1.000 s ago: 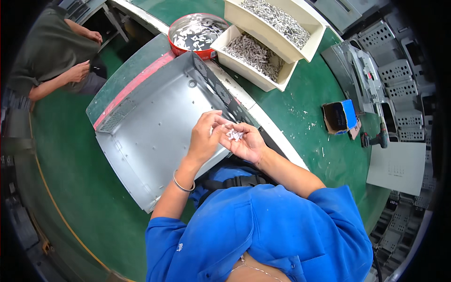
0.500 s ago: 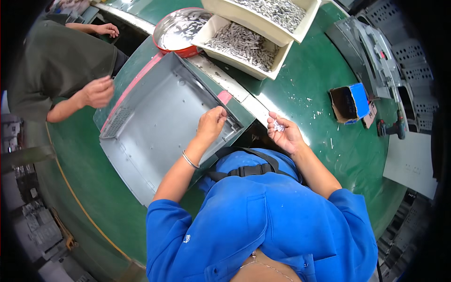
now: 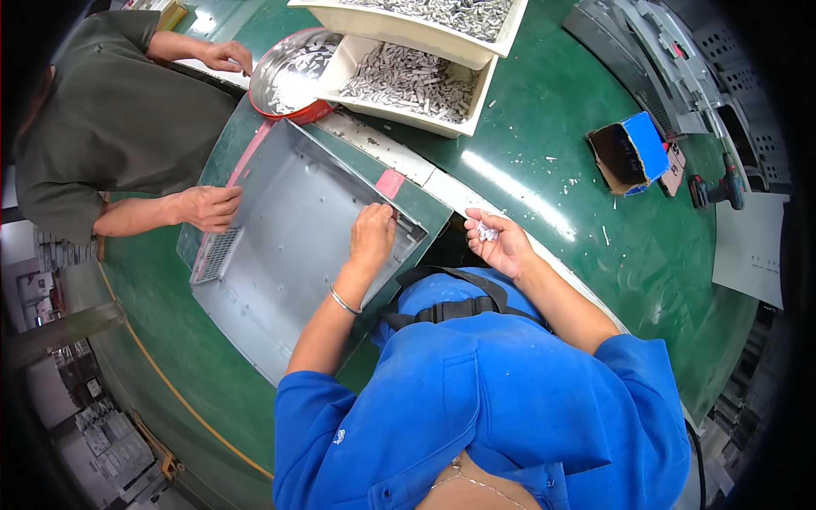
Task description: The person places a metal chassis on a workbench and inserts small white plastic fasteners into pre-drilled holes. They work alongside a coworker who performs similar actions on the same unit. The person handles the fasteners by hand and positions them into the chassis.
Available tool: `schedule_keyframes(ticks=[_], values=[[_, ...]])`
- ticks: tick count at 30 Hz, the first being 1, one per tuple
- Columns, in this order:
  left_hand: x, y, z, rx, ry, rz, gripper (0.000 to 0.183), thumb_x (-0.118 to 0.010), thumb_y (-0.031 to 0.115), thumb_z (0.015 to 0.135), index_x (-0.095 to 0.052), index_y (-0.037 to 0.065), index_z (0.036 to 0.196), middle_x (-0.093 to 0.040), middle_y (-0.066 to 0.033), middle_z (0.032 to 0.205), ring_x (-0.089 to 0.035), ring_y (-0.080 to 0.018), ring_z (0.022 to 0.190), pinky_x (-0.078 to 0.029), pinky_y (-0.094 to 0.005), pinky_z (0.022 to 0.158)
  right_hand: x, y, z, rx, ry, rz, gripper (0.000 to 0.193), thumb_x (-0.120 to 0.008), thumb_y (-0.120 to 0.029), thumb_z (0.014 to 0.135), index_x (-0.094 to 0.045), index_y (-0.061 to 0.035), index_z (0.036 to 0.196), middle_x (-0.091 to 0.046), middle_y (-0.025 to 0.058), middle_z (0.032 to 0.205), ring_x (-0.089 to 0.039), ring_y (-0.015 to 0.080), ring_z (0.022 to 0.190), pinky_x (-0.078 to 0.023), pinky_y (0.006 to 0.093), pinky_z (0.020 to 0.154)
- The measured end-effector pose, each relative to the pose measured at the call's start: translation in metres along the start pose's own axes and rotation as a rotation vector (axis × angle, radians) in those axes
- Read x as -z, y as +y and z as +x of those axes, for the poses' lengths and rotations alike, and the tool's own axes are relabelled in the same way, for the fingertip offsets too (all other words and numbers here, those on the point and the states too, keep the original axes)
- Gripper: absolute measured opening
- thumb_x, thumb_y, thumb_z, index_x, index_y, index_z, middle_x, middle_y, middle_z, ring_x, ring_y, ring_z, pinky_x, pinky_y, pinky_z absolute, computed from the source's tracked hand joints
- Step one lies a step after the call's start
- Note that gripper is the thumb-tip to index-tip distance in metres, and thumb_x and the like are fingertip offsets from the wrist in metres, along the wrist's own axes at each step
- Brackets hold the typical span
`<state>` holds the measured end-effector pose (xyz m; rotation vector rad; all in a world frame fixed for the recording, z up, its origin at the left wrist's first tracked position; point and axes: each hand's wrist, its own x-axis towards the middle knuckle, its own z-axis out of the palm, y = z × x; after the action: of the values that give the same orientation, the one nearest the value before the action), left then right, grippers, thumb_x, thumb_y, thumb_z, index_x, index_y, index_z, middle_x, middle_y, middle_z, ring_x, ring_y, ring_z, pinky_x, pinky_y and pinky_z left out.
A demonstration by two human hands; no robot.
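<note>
A large grey sheet-metal tray (image 3: pixel 297 246) with raised walls lies tilted across the table corner in front of me. My left hand (image 3: pixel 372 235) is closed in a pinch at the tray's right-hand wall; whatever its fingertips hold is hidden. Palm up beyond the tray's right corner, my right hand (image 3: pixel 508 248) curls around several small white pieces (image 3: pixel 486 232). Across the tray, a co-worker's hand (image 3: pixel 211 208) is at the pink-edged left wall, above a perforated section. The co-worker's other hand (image 3: pixel 228 58) is beside a red-rimmed metal bowl (image 3: pixel 319 109).
Two cream bins (image 3: pixel 463 127) of small silvery-white pieces stand at the back, one overlapping the other. To the right are an open blue cardboard box (image 3: pixel 650 146), a cordless drill (image 3: pixel 718 189) and stacked grey metal parts (image 3: pixel 637 64). White scraps dot the green table (image 3: pixel 544 200).
The co-worker's hands have moved rightward, one to the tray's left wall and the other toward the bowl. My left hand stays pinched at the right-hand wall. The whole view has shifted slightly.
</note>
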<state>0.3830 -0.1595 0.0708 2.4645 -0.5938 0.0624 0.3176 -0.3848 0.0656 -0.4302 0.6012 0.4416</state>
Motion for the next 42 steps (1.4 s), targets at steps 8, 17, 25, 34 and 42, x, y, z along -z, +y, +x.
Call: schedule_keyframes(ticks=[8, 17, 25, 34, 42], values=[[0.002, -0.002, 0.0, -0.013, -0.027, -0.055, 0.007, -0.053, 0.0, 0.065, -0.05, 0.003, 0.069, -0.05, -0.0122, 0.07, -0.049, -0.0304, 0.07, -0.04, -0.0388, 0.062, -0.011, -0.002, -0.002, 0.019, -0.038, -0.026, 0.032, -0.037, -0.008, 0.081, -0.042, 0.0056, 0.11, -0.055, 0.0115, 0.084, -0.055, 0.0156, 0.067, -0.048, 0.0262, 0.061], [0.005, -0.013, 0.007, 0.074, 0.018, -0.093, 0.003, -0.054, 0.003, 0.067, -0.051, 0.002, 0.069, -0.053, -0.0131, 0.069, -0.052, -0.0294, 0.065, -0.041, -0.037, 0.059, -0.013, 0.002, 0.009, 0.046, -0.072, -0.028, 0.025, -0.043, -0.01, 0.083, -0.043, 0.0011, 0.105, -0.055, 0.0111, 0.084, -0.054, 0.0143, 0.067, -0.047, 0.0255, 0.059], [-0.001, -0.02, 0.007, -0.093, 0.054, 0.028, 0.009, -0.058, 0.004, 0.063, -0.049, 0.005, 0.066, -0.05, -0.0102, 0.066, -0.049, -0.0276, 0.066, -0.04, -0.0372, 0.061, -0.024, 0.002, 0.022, 0.008, -0.128, -0.002, 0.014, -0.048, -0.019, 0.083, -0.048, -0.0049, 0.086, -0.052, 0.0042, 0.069, -0.048, 0.0102, 0.057, -0.039, 0.0207, 0.05], [-0.004, -0.025, 0.006, -0.13, 0.088, 0.059, 0.016, -0.064, 0.008, 0.059, -0.049, 0.007, 0.065, -0.047, -0.0079, 0.067, -0.048, -0.0249, 0.066, -0.04, -0.0357, 0.06, -0.036, -0.002, 0.039, -0.114, -0.197, -0.054, 0.025, -0.04, -0.03, 0.086, -0.046, -0.0072, 0.08, -0.049, 0.0015, 0.064, -0.043, 0.0088, 0.051, -0.037, 0.0206, 0.046], [0.003, -0.014, 0.004, -0.023, 0.067, -0.034, 0.012, -0.06, 0.004, 0.062, -0.049, 0.004, 0.068, -0.048, -0.0105, 0.069, -0.049, -0.0278, 0.068, -0.04, -0.0373, 0.063, -0.053, -0.009, 0.045, -0.066, -0.115, -0.232, 0.025, -0.043, -0.024, 0.085, -0.049, -0.0019, 0.096, -0.054, 0.0042, 0.072, -0.05, 0.0107, 0.059, -0.043, 0.0222, 0.052]])
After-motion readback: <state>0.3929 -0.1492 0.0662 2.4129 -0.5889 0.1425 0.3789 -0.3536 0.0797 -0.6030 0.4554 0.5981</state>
